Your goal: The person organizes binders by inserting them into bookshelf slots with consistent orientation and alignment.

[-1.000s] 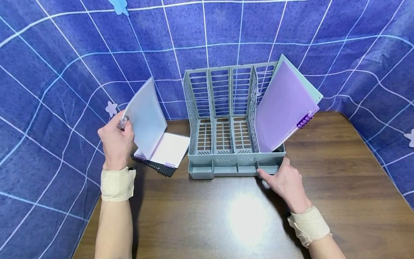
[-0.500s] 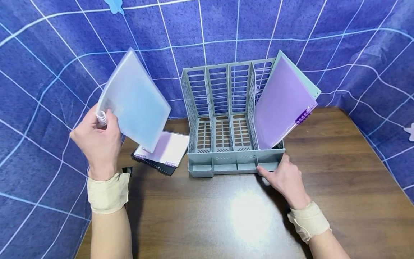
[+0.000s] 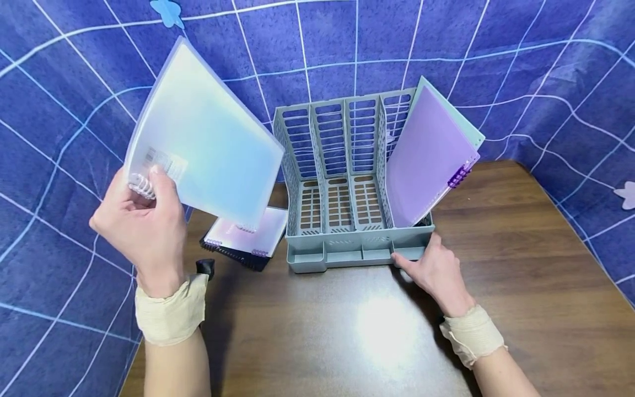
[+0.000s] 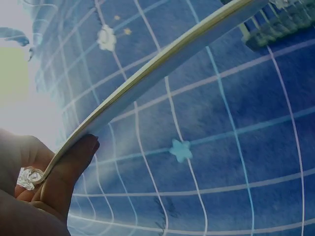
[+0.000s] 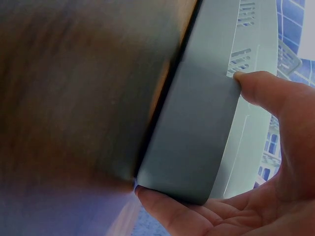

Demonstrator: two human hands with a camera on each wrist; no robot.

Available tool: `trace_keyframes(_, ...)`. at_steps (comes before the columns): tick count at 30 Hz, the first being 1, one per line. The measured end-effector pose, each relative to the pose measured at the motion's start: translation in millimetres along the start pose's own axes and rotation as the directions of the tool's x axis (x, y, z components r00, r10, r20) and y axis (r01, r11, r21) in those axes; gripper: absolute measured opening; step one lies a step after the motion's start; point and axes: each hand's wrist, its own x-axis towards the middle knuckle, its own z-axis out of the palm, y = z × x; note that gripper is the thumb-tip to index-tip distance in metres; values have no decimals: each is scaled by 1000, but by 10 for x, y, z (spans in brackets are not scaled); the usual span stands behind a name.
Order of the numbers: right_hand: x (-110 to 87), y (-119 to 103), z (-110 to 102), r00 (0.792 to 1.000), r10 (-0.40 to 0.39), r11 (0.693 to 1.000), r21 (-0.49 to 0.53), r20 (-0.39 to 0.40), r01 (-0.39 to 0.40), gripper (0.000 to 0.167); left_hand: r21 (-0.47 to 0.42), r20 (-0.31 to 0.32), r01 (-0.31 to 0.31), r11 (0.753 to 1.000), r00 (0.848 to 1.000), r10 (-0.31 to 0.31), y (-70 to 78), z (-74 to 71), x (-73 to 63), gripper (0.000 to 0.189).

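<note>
My left hand [image 3: 144, 231] pinches a translucent loose-leaf binder notebook [image 3: 213, 143] by its clear-ringed edge, held up left of the grey desk file organizer [image 3: 342, 242]. From the left wrist view the notebook [image 4: 147, 73] is seen edge-on, thumb and fingers on either side of it. My right hand [image 3: 436, 275] grips the organizer's front right corner; in the right wrist view the thumb is at the front rim and the fingers lie along the end wall. A purple notebook [image 3: 429, 160] and a mint-green one [image 3: 463, 121] lean in the rightmost slot.
A pale notebook with purple rings [image 3: 248, 234] lies on a black ring-bound one [image 3: 238, 256] at the organizer's left, partly hidden by the raised notebook. A blue gridded curtain [image 3: 347, 33] hangs round the wooden table [image 3: 307, 336].
My left hand has lifted the translucent notebook off the left-hand pile, raising and turning it so its broad face shows. The right hand keeps its hold on the organizer.
</note>
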Motion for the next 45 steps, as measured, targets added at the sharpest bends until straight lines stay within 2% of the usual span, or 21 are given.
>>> trace_keyframes(4, -2, -1, -2, 1000, 8, 1000, 1, 12, -8, 98, -92, 6, 0, 996, 1000, 1, 84, 78, -48, 21)
trace_keyframes(8, -9, -2, -7, 1000, 5, 1000, 3, 9, -5, 98, -133, 24, 9, 991, 1000, -5, 150, 202, -122, 21)
trace_keyframes(14, -12, 1, 2, 1000, -8, 1000, -1, -8, 8, 97, -165, 94, 8, 986, 996, 8, 218, 445, -263, 19)
trace_keyframes(19, -13, 4, 7, 1000, -12, 1000, -5, -13, 12, 97, -195, 167, 5, 981, 986, 28, 273, 658, -393, 23)
trace_keyframes(24, -13, 10, 7, 1000, -8, 1000, -12, -13, 8, 95, -235, 206, 0, 972, 977, 50, 329, 895, -543, 22)
trace_keyframes(28, -8, 6, 7, 1000, -5, 1000, -20, 0, 5, 98, -236, 219, -16, 972, 973, 69, 337, 1070, -685, 23)
trace_keyframes(34, 3, 3, 4, 1000, 7, 1000, -20, 10, -6, 98, -211, 242, -1, 978, 969, 53, 321, 1327, -884, 30)
trace_keyframes(41, 0, 7, 3, 1000, 11, 1000, -17, 13, -11, 102, -183, 287, 58, 981, 958, -3, 322, 1591, -1065, 41)
trace_keyframes(45, -7, 6, 5, 1000, 7, 1000, -14, 4, -7, 99, -166, 329, 102, 981, 944, -42, 314, 1713, -1167, 49)
